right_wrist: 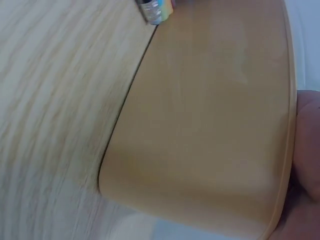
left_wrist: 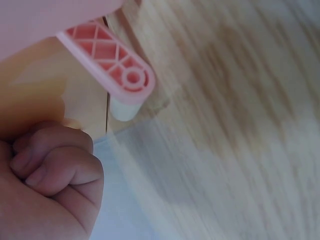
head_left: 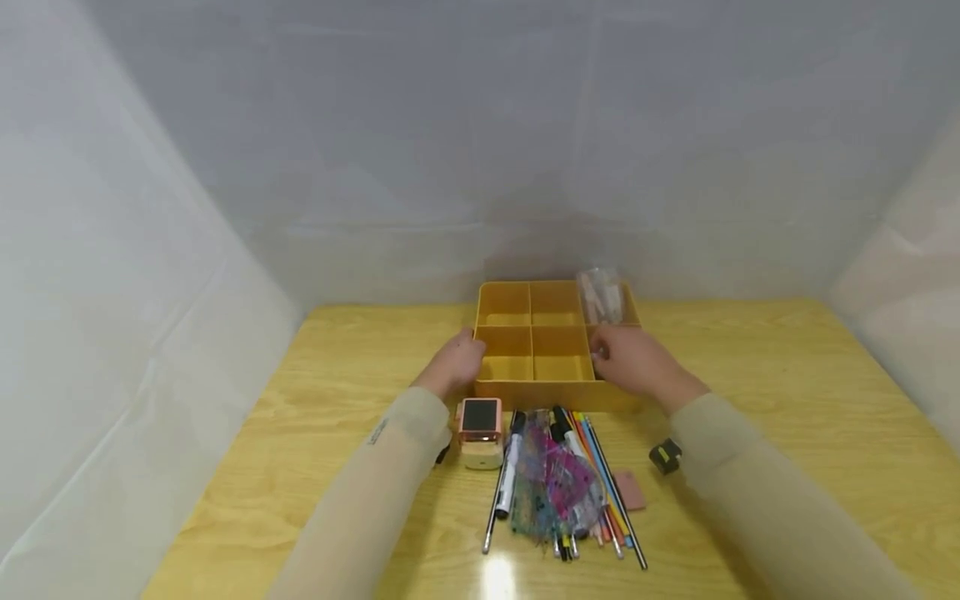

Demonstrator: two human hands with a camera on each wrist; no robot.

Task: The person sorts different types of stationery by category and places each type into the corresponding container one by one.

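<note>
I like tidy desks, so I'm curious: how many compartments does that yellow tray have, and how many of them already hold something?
Small square compartments in the yellow tray, bare: 4
Long compartment at its right end, holding a clear bag: 1
Total compartments: 5
The left hand and right hand hold the tray's ends.

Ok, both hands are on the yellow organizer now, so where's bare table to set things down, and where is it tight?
Bare wood lies left of the left hand and right of the right hand, out to the table edges. It is crowded in front of the yellow organizer: the pink device, the pile of pens and pencils, the pink eraser and a small black item.
</note>
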